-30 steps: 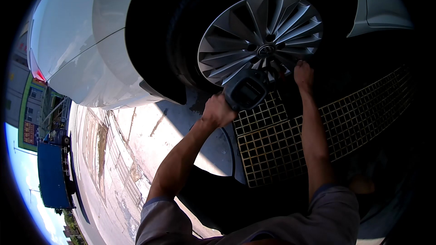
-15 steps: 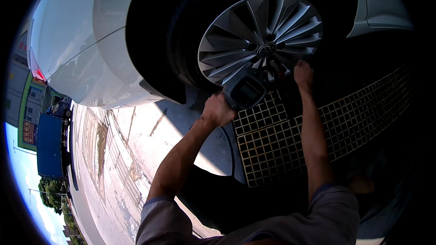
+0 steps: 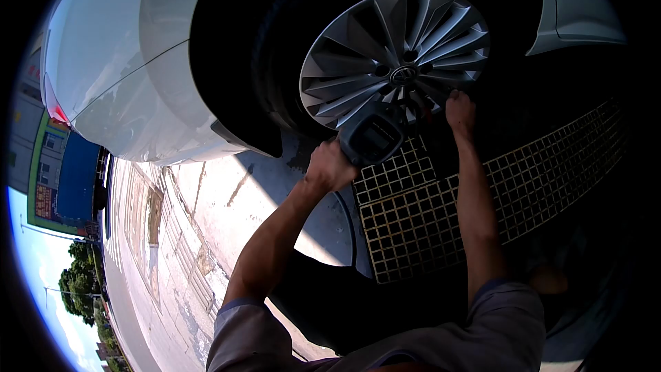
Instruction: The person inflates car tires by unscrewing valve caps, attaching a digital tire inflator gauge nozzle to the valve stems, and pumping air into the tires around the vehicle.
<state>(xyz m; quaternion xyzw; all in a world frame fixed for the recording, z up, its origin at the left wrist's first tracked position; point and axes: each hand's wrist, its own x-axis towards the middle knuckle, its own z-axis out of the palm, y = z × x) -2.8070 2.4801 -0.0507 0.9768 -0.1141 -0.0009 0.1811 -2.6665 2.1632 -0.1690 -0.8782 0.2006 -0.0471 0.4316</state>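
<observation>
In the head view, my left hand (image 3: 332, 167) is wrapped round a dark handheld tyre inflator gauge (image 3: 372, 136) with a small rectangular display facing me. Just beyond the gauge is the silver multi-spoke wheel (image 3: 405, 41) of a white car. A short dark hose (image 3: 406, 105) seems to loop from the gauge's top, near the lower spokes. At the wheel's lower right edge, my right hand (image 3: 460, 111) is closed, fingers pinched by the rim. What lies between those fingers is too dark to make out.
The white car body (image 3: 165, 62) arches over the wheel. Below lies a metal floor grating (image 3: 413, 220). A dark hose (image 3: 350, 227) runs over the concrete on the left. Sunlit pavement (image 3: 200, 234), a blue truck (image 3: 77, 179) and trees (image 3: 79, 282) are farther off.
The blue truck in the background has moved up the view along the road. Both my hands, the tyre inflator gauge and the wheel stay practically where they were.
</observation>
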